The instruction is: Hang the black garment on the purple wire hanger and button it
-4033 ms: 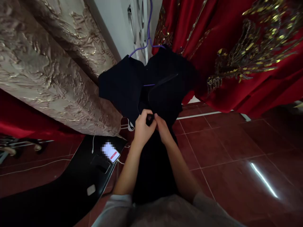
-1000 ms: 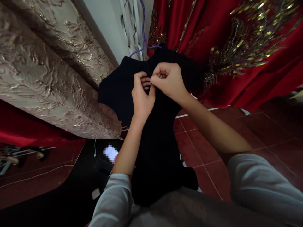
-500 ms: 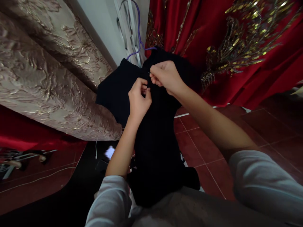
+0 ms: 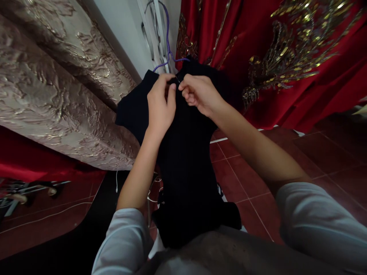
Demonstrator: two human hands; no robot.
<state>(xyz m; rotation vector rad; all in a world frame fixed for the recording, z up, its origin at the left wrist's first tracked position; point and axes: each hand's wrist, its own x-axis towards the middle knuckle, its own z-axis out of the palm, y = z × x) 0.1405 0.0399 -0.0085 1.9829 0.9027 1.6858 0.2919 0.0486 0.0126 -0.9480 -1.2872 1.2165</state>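
Here we are at the black garment (image 4: pixel 187 152), hanging lengthwise ahead of the person, its lower end nearest the grey sleeves. Four seconds ago its front gaped and the hands worked partway down; now that front lies dark and together up to the hands, so the work looks to have climbed to the neckline. And the left hand (image 4: pixel 162 101) has just come up from lower on the garment's front, level with its partner! Its fingers are narrow, seemingly pinching the edge of the garment's neck. The right hand (image 4: pixel 180 84), tight beside it on the other side of the opening, also has its fingers drawn together on that edge; a tiny glint between is too small to name.

Room now: left of the garment's lower half is the bench (image 4: pixel 86 225), a white cable (image 4: pixel 117 181) over it. Right of the garment, tiled floor (image 4: pixel 275 175) gives the elbow space. Farther up it's tighter: beige fabric (image 4: pixel 71 95) crowds the garment's left edge, red fabric (image 4: pixel 241 42) its right shoulder. Above the neck, the purple hanger (image 4: pixel 168 55); beyond, the white rack (image 4: pixel 156 38).
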